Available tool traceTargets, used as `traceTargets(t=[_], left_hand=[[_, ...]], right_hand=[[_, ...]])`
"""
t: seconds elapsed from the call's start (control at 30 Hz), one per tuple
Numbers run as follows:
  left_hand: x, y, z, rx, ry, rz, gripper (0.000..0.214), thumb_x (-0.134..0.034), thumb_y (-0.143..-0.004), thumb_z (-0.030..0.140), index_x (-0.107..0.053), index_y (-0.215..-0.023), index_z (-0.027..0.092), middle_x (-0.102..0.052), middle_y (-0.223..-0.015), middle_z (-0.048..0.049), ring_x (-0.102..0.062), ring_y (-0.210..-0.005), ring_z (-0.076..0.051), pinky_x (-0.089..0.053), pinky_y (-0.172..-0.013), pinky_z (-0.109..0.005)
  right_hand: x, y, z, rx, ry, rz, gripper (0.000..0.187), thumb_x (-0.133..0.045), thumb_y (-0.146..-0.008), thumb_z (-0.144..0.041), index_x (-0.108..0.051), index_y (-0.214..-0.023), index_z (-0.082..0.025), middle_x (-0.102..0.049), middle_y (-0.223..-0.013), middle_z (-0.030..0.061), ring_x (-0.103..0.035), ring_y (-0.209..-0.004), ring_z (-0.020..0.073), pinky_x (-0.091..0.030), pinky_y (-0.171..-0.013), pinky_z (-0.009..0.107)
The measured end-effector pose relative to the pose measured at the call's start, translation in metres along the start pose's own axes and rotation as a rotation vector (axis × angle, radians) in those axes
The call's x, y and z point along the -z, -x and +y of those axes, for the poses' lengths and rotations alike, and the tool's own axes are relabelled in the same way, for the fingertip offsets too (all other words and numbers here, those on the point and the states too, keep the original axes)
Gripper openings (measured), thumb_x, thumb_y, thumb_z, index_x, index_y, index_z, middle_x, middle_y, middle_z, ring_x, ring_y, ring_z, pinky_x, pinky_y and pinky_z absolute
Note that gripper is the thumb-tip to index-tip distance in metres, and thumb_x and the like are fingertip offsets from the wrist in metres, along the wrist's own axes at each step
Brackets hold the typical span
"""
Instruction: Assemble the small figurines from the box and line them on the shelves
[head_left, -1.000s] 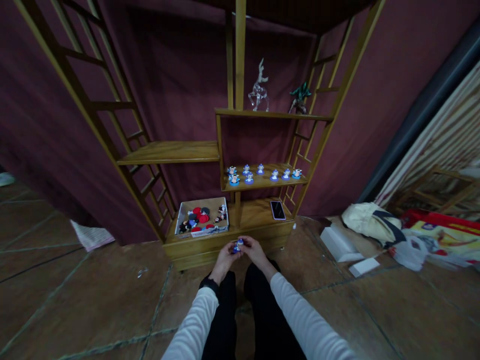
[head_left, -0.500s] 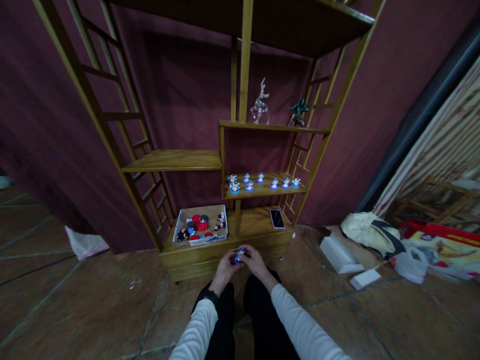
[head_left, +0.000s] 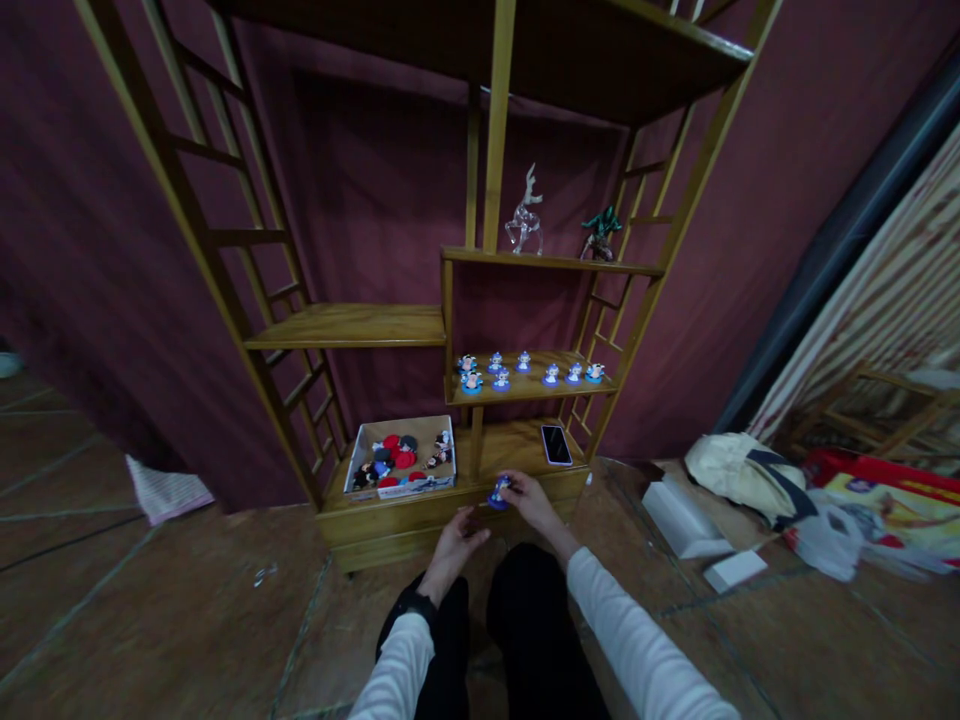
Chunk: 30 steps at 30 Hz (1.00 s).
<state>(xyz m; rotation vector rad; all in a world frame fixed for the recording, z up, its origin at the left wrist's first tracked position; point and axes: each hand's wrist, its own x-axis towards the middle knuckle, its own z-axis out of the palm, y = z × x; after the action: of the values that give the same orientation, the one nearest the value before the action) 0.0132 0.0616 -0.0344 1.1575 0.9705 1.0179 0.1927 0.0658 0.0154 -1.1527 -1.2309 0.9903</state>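
A small purple-and-white figurine [head_left: 498,493] is pinched between the fingers of my right hand [head_left: 531,500], just in front of the cabinet's low front. My left hand [head_left: 455,545] is apart from it, fingers spread with nothing in them, below and to the left. Several similar figurines [head_left: 551,374] stand upright in loose rows on the small middle shelf [head_left: 525,388], some on purple bases and some on blue ones. An open cardboard box [head_left: 361,448] on the bottom shelf holds several red, dark and blue figures lying in a heap.
A phone [head_left: 556,445] lies right of the box on the bottom shelf. Above stand a clear deer figure [head_left: 526,215] and a green figure [head_left: 601,232]. White boxes [head_left: 684,519], a pale bag [head_left: 742,470] and a plastic bag [head_left: 829,540] rest on the floor at right.
My hands have separated. The right one has moved right and slightly up with the figurine, while the left has let go of it and its fingers have opened.
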Motion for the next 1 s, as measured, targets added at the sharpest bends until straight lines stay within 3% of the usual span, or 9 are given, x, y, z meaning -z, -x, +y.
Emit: traceTargets(t=[0.2, 0.33, 0.47, 0.7, 1.0], left_hand=[[0.004, 0.003, 0.006, 0.038, -0.063, -0.032, 0.049, -0.076, -0.053, 0.037, -0.065, -0.095, 0.014, -0.065, -0.073, -0.0044, -0.061, -0.074, -0.019, -0.046, -0.069, -0.030], [0.005, 0.005, 0.011, 0.038, -0.072, -0.050, 0.045, -0.074, -0.055, 0.040, -0.066, -0.090, 0.014, -0.068, -0.080, -0.0072, -0.061, -0.077, -0.020, -0.046, -0.068, -0.030], [0.003, 0.007, 0.016, 0.051, -0.101, -0.056, 0.041, -0.072, -0.056, 0.041, -0.067, -0.087, 0.014, -0.068, -0.080, -0.0077, -0.061, -0.076, -0.020, -0.045, -0.067, -0.030], [0.004, 0.006, 0.017, 0.091, -0.089, -0.073, 0.044, -0.072, -0.057, 0.041, -0.067, -0.090, 0.013, -0.066, -0.074, -0.0065, -0.059, -0.068, -0.018, -0.044, -0.062, -0.029], [0.005, 0.005, 0.017, 0.109, -0.055, -0.078, 0.039, -0.072, -0.058, 0.038, -0.066, -0.087, 0.014, -0.065, -0.071, -0.0048, -0.057, -0.063, -0.016, -0.043, -0.061, -0.028]], right_hand=[[0.045, -0.049, -0.062, 0.109, 0.061, 0.033, 0.041, -0.068, -0.062, -0.030, -0.062, -0.101, -0.019, -0.062, -0.075, -0.0001, -0.057, -0.066, 0.0126, -0.048, -0.069, 0.028], [0.073, -0.093, -0.107, 0.218, 0.149, 0.154, 0.044, -0.064, -0.065, -0.032, -0.059, -0.106, -0.018, -0.060, -0.071, -0.0010, -0.054, -0.062, 0.0114, -0.047, -0.066, 0.026], [0.089, -0.138, -0.134, 0.255, 0.310, 0.232, 0.040, -0.057, -0.066, -0.027, -0.059, -0.105, -0.016, -0.053, -0.060, -0.0047, -0.048, -0.055, 0.0098, -0.044, -0.060, 0.023], [0.084, -0.188, -0.141, 0.238, 0.507, 0.288, 0.039, -0.054, -0.066, -0.020, -0.061, -0.104, -0.016, -0.055, -0.061, -0.0046, -0.048, -0.056, 0.0100, -0.043, -0.064, 0.023], [0.083, -0.213, -0.117, 0.186, 0.597, 0.237, 0.038, -0.055, -0.066, -0.014, -0.063, -0.103, -0.015, -0.062, -0.066, -0.0010, -0.054, -0.059, 0.0111, -0.047, -0.069, 0.026]])
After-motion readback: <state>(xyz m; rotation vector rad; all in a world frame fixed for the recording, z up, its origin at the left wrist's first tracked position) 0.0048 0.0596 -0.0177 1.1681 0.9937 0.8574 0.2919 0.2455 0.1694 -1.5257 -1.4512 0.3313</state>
